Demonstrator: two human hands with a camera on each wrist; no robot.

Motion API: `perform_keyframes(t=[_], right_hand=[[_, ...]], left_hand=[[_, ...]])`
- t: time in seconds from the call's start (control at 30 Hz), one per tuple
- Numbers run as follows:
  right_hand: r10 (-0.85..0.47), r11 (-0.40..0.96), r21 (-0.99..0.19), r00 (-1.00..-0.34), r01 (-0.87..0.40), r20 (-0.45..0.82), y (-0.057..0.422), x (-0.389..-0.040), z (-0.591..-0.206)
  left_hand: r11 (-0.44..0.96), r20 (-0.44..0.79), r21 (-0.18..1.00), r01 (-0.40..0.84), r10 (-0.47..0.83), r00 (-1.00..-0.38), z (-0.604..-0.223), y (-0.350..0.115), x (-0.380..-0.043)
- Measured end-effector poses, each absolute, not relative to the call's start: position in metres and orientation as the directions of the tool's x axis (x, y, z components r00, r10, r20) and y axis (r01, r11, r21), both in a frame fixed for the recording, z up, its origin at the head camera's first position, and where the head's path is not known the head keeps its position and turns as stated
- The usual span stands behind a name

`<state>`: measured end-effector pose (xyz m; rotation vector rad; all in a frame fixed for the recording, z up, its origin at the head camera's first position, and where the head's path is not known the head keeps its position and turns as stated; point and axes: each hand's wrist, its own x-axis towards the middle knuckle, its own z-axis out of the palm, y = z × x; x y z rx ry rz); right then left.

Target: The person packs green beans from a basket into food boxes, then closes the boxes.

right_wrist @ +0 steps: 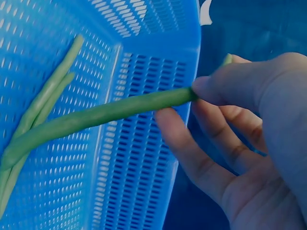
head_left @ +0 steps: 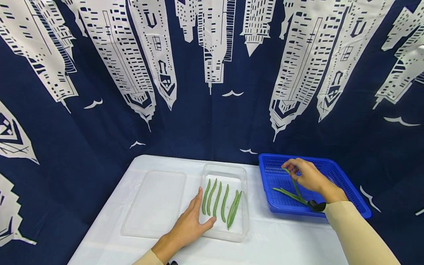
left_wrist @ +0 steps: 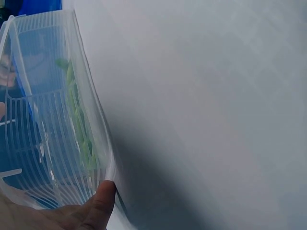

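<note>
- Your right hand (head_left: 306, 176) is pinching a green bean (right_wrist: 105, 114) by one end over the blue basket (head_left: 281, 208), where other beans (right_wrist: 68, 58) are lying.
- Your left hand (head_left: 190, 222), thumb and finger spread, is touching the see-through container (head_left: 228, 236), which is holding a row of beans (head_left: 217, 198).
- A translucent lid (head_left: 155, 206) is lying beside it on the white counter (head_left: 271, 239).
- Navy fabric (head_left: 212, 121) with upside-down white buildings is hanging behind.
- Your pinched bean is looking slender, smooth and gently curved.
</note>
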<state>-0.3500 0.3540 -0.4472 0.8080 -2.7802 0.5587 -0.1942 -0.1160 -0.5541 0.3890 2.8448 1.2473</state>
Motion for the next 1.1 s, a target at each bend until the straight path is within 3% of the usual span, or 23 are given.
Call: perform_keyframes(t=[0.3,0.6,0.9,1.1], right_hand=[[-0.397,0.768,-0.261,-0.754,-0.585,0.523,0.331,-0.342,-0.443],[-0.294,0.767,-0.345,-0.774,-0.541,0.561,0.308,-0.332,-0.437],[-0.219,0.705,-0.411,-0.729,-0.578,0.649,0.287,-0.323,-0.433],[-0.170,0.694,-0.450,-0.735,-0.562,0.657,0.276,-0.318,-0.431]], left_hand=[[0.658,0.094,0.719,0.225,0.229,-0.969,-0.554,-0.115,-0.195],[0.656,0.093,0.719,0.228,0.234,-0.968,-0.556,-0.115,-0.196],[0.650,0.095,0.724,0.230,0.236,-0.967,-0.555,-0.114,-0.195],[0.647,0.101,0.728,0.229,0.229,-0.968,-0.555,-0.114,-0.196]])
